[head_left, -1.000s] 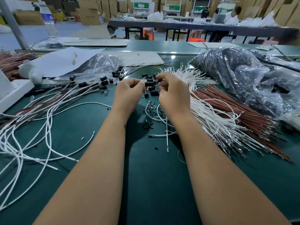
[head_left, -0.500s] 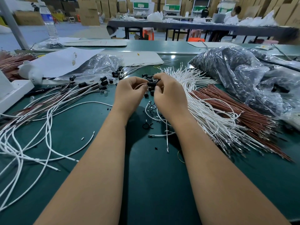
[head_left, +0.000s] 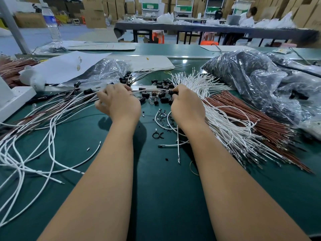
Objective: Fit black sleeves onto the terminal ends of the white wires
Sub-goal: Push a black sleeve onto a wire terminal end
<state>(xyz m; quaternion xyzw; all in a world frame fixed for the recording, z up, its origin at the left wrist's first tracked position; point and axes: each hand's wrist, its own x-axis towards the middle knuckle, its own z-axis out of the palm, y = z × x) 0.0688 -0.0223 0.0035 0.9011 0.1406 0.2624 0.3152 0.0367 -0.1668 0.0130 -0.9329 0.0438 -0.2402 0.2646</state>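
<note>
A white wire (head_left: pixel 149 91) stretches level between my two hands above the green table. My right hand (head_left: pixel 186 106) pinches the black sleeve (head_left: pixel 173 92) on its right end. My left hand (head_left: pixel 119 101) grips the wire further left, fingers curled round it. Loose black sleeves (head_left: pixel 160 98) lie scattered just behind and below the wire. A thick bundle of bare white wires (head_left: pixel 224 122) fans out to the right of my right hand. Wires with sleeves on them (head_left: pixel 57 108) lie spread to the left.
Brown wires (head_left: pixel 264 122) lie beside the white bundle on the right. A large plastic bag of black parts (head_left: pixel 257 84) fills the right rear. A smaller clear bag (head_left: pixel 104 72) and white paper (head_left: pixel 66 65) lie behind on the left; a white machine base (head_left: pixel 12 100) stands at the left edge.
My hands have drawn apart: the left moved leftward along the wire, so the wire is now pulled out straight between them. The right hand stays at the sleeve.
</note>
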